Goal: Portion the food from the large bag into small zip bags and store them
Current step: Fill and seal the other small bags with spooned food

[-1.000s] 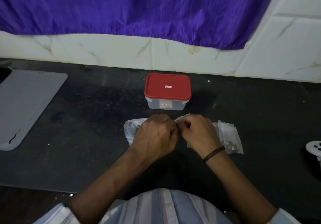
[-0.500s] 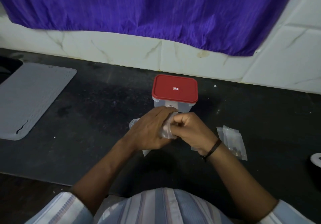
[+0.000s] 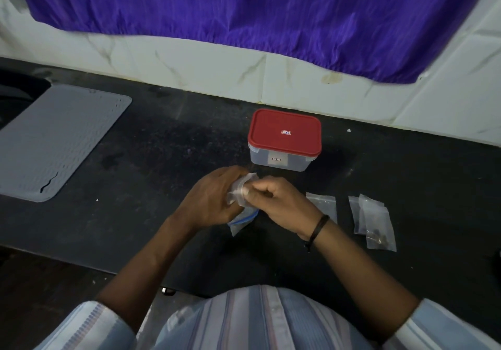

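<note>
My left hand (image 3: 210,200) and my right hand (image 3: 276,200) meet above the dark counter (image 3: 151,159). Together they hold a crumpled clear plastic bag (image 3: 240,188) between their fingers. A bag with a blue zip strip (image 3: 242,219) hangs below the left hand. Small clear zip bags (image 3: 375,222) lie flat on the counter to the right, one with a few dark pieces inside. Another small zip bag (image 3: 324,204) lies just beyond my right wrist. A clear box with a red lid (image 3: 284,132) stands shut behind my hands.
A grey ribbed mat (image 3: 54,140) lies at the left of the counter. White tiled wall (image 3: 217,72) and a purple curtain (image 3: 244,5) stand behind. The counter's front edge runs close to my body.
My hands lifted the plastic bag off the counter and bunched it between them. The camera view shifted, so the box and small bags sit further right.
</note>
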A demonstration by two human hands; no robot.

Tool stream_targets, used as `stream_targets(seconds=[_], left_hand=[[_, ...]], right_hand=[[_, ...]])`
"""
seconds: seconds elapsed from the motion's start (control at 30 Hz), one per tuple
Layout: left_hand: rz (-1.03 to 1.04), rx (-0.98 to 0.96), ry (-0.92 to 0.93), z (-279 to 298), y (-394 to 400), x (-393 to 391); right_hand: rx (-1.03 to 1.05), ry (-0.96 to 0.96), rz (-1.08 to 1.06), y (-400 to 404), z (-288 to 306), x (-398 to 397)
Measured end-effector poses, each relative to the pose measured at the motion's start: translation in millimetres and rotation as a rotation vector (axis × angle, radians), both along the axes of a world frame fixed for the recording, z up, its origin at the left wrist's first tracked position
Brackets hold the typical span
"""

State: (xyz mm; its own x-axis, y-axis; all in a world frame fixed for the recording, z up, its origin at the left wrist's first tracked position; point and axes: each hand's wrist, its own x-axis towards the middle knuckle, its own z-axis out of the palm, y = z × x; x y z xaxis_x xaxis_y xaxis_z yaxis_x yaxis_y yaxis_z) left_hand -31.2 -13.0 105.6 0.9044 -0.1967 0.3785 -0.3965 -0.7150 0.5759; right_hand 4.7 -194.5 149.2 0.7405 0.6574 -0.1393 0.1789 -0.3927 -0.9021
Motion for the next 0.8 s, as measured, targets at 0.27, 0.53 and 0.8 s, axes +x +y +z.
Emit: stream_targets(seconds=[0.27,0.53,0.8], left_hand=[[0.532,-0.389,0.216,-21,20,-13],[0.766,-0.741,0.709,-64,16,-2],[0.882,-0.7,0.796,-56,3,14]], right_hand=[[-0.265,-0.36,-0.207,-20,-38,4],[-0.403,-0.498,0.113,-13,-66,-2],[-0.335,-0.907,0.022,-12,-61,4]])
